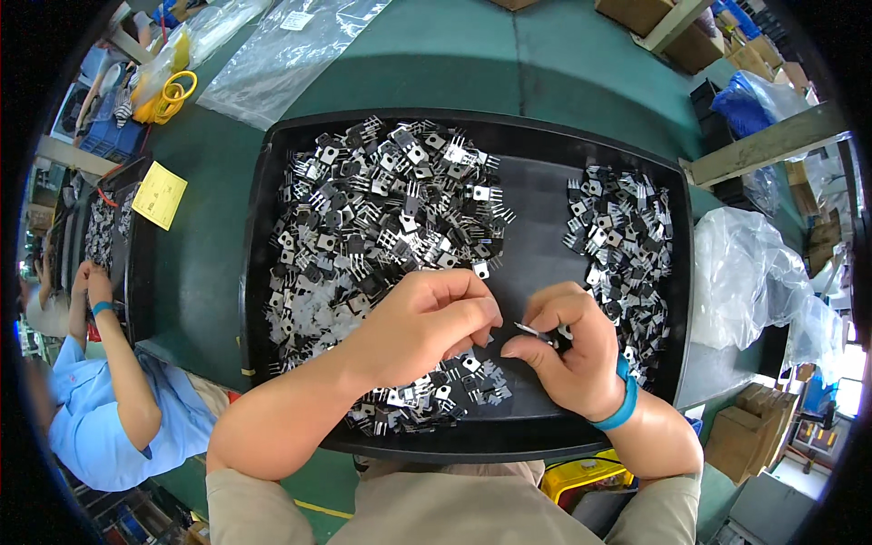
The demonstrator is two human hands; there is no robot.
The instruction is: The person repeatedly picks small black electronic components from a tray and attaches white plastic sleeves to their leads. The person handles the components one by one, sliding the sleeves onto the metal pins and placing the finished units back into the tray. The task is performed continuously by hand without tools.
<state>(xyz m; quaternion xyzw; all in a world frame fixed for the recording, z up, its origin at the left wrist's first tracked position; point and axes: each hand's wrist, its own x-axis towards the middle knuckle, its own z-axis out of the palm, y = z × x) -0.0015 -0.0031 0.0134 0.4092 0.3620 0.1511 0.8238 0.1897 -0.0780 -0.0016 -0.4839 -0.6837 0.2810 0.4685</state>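
A black tray [545,213] lies before me with a big heap of transistors [391,195] on its left, black-bodied with metal tabs and legs. A smaller heap of the same parts [627,245] fills its right side. My right hand [581,350], with a teal wristband, pinches a transistor [536,333] between thumb and fingers over the tray's middle. My left hand [431,318] is close by, thumb and fingertips pressed together; what they hold, if anything, is hidden. Small whitish pieces [318,309] lie in the left heap, and grey flat pieces [493,381] rest below my hands.
A clear plastic bag [291,64] lies beyond the tray on the green table [581,73]. At right sits another bulky bag [745,272]. A yellow paper [161,195] is at left, near a co-worker in a blue shirt [118,409] whose hands are at another tray.
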